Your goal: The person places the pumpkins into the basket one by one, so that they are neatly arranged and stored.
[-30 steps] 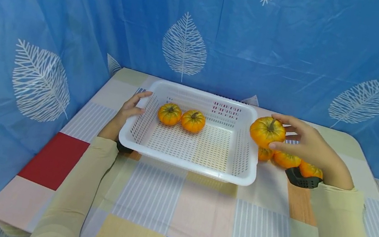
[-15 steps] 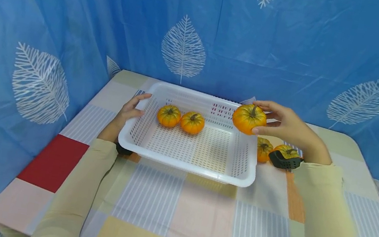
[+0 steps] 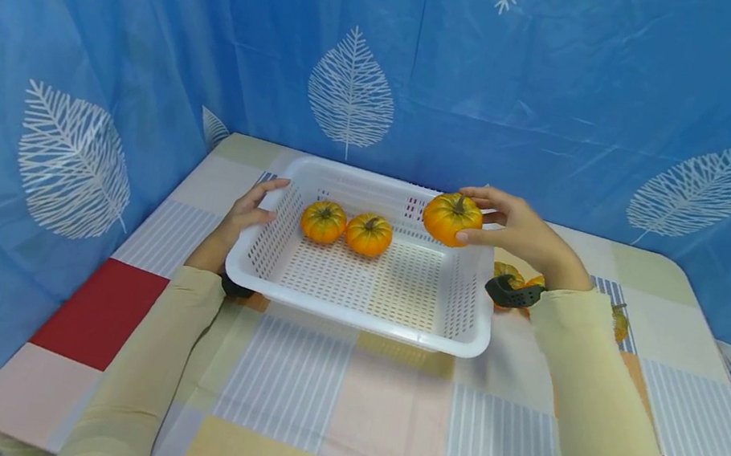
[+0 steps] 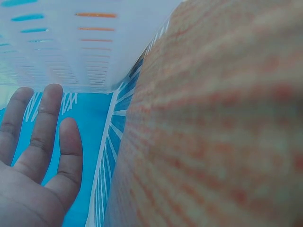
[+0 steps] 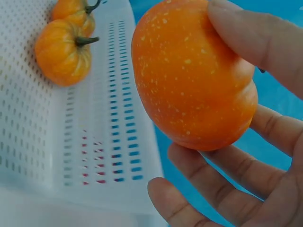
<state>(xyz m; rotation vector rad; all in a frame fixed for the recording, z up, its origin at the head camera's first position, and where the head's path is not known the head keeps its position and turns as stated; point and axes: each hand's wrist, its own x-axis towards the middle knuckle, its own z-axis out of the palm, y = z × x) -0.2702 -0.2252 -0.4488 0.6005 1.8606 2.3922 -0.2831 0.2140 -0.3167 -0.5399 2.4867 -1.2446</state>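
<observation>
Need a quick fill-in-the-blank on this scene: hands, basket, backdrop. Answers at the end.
1. The right hand holds one orange-yellow ____ with a stem.
2. Inside the white basket sit exactly ____ pumpkins.
3. In the head view, the left hand is at the basket's ____ end.
4. The curtain with white leaf prints is ____.

Missing words: pumpkin; two; left; blue.

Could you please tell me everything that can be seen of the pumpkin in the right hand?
The pumpkin is small, squat and ribbed, orange with a yellower, slightly greenish top and a short stem pointing upward. In the right wrist view its skin looks smooth and firm, with pale specks. No damage shows. The right hand grips its side between thumb and fingers, off the table. In the head view it overlaps the white basket's far wall.
</observation>
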